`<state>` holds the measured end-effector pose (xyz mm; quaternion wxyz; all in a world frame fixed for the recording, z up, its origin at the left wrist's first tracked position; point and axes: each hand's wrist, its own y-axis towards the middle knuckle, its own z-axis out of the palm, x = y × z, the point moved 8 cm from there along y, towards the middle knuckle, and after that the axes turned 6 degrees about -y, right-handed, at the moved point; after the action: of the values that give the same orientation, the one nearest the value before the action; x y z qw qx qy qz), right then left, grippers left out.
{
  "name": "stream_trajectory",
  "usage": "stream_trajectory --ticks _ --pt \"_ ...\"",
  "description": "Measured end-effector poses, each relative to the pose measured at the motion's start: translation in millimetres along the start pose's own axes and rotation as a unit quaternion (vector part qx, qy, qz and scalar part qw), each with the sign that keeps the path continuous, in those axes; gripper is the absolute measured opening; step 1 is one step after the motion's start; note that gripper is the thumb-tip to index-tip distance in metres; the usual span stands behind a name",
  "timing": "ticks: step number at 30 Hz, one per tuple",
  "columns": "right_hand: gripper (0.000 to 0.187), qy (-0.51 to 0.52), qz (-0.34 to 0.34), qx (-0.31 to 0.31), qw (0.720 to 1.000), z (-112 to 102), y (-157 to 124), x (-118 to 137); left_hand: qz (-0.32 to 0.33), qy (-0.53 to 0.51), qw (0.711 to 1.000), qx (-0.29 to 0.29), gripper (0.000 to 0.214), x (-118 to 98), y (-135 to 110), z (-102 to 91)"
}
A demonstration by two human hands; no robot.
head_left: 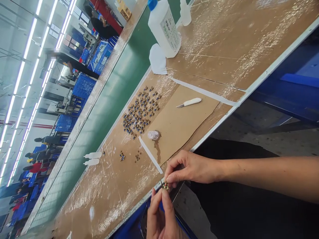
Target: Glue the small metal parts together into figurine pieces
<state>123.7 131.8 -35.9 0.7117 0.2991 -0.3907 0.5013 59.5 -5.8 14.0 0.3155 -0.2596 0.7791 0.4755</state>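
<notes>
Two hands: both mine, meeting fingertip to fingertip just off the near edge of the counter (224,49).
Right hand (191,167): thumb and forefinger pinching a small brass piece (164,186), the other fingers curled loosely above.
Left hand (161,215): comes up from below, fingertips pressed together against the same piece.
Brass piece: in the air between the two pinches, beyond the counter edge, resting on nothing.
Step in hand: I judge it to be fine work on a single piece, fitting or turning something on it; it is too small to tell which.
Cluster of small parts (141,111): brass with blue bits, beside the cardboard sheet (179,122) and well apart from my hands.
Small bottle (153,134): on its side on the cardboard.
White-handled knife (190,102): farther along the cardboard, untouched.
Next move calls for: a steady double pinch and a light touch rather than force, since a slip here would drop the piece off the counter.
</notes>
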Motion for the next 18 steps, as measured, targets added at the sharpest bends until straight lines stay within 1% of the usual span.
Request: stream_trajectory --ticks 2,5,8,14,18 --pt "0.02 0.018 0.013 -0.005 1.0 1.5 0.0 -5.7 -0.015 0.019 1.0 0.005 0.014 2.9 -5.5 -1.5" --pt "0.022 0.041 0.03 -0.006 0.999 3.0 0.7 -11.6 0.009 0.057 0.998 0.021 0.022 -2.7 -9.7 -1.6" --pt "0.024 0.06 0.048 0.001 0.997 4.9 1.1 -14.9 0.022 0.067 0.997 0.027 0.026 -7.4 -9.5 -1.6" --pt "0.024 0.071 0.043 0.017 0.996 8.5 1.1 -13.4 0.103 0.115 0.987 0.045 0.028 -22.4 -5.0 0.2" --pt "0.023 0.069 0.041 0.027 0.996 10.4 0.3 -13.9 0.105 0.12 0.986 0.052 0.029 -18.0 -7.6 -4.0"
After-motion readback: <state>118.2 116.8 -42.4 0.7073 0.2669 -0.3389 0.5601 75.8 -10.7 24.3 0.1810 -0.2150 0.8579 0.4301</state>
